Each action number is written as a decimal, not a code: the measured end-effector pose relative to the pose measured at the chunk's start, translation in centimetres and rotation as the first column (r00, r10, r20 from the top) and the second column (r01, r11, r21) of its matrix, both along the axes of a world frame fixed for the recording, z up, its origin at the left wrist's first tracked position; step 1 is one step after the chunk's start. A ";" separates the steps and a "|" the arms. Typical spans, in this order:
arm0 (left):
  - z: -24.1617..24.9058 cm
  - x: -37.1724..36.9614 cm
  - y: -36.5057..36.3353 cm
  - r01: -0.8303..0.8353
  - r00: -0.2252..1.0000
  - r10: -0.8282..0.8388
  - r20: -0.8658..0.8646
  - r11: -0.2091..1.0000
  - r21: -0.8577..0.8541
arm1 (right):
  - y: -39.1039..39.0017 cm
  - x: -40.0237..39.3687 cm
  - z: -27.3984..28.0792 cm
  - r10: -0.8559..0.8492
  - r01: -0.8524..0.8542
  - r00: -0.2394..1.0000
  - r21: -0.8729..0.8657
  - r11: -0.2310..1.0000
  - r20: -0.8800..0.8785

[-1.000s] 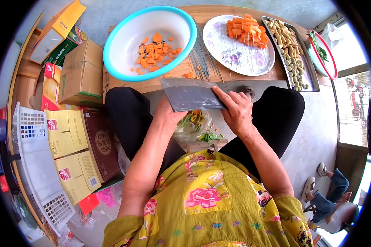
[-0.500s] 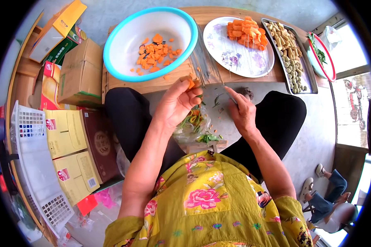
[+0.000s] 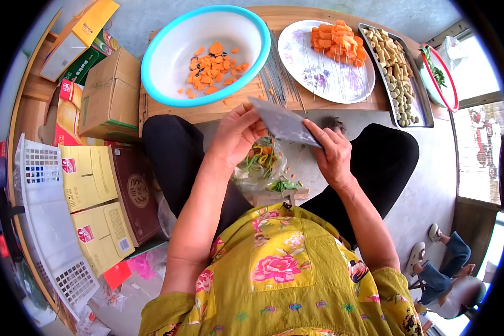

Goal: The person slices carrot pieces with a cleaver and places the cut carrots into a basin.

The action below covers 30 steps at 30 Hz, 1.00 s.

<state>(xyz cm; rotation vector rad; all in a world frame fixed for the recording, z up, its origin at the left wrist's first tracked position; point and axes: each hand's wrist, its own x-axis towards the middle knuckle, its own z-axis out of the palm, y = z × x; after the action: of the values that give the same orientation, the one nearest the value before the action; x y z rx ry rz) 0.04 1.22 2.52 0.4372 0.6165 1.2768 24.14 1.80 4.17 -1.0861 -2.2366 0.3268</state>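
Right hand [image 3: 331, 152] closed on cleaver [image 3: 284, 122] handle, blade tilted above lap. Left hand [image 3: 237, 136] half-curled, fingertips touching blade's near edge; held item unclear. Bowl [image 3: 151, 67] of carrot pieces [image 3: 213, 67] beyond.

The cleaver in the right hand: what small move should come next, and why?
Probably a short push of the cleaver down and away from the left hand. The right hand holds the blade tilted, its edge close to the left fingers, which seem to pinch a small piece hidden behind it, above the bag of scraps.
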 end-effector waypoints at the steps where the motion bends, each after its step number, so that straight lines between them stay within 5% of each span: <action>1: 0.2 0.1 -0.1 0.003 1.000 -0.003 -0.001 1.000 -0.001 | -0.1 -0.1 0.2 0.015 -0.017 0.999 0.036 0.999 0.042; 24: -0.6 -0.2 -0.3 0.121 0.965 -0.098 0.245 0.989 -0.082 | -0.1 0.0 0.6 0.056 -0.066 0.995 0.122 0.990 0.082; 30: 1.3 -0.1 -0.6 0.135 0.980 -0.133 0.146 0.991 -0.006 | -0.2 0.4 0.5 0.048 -0.058 0.994 0.101 0.993 0.097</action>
<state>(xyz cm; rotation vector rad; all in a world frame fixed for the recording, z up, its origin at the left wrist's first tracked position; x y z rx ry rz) -0.08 0.58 3.86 0.3629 0.4668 1.1625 24.56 1.65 4.68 -1.0080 -2.3412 0.1822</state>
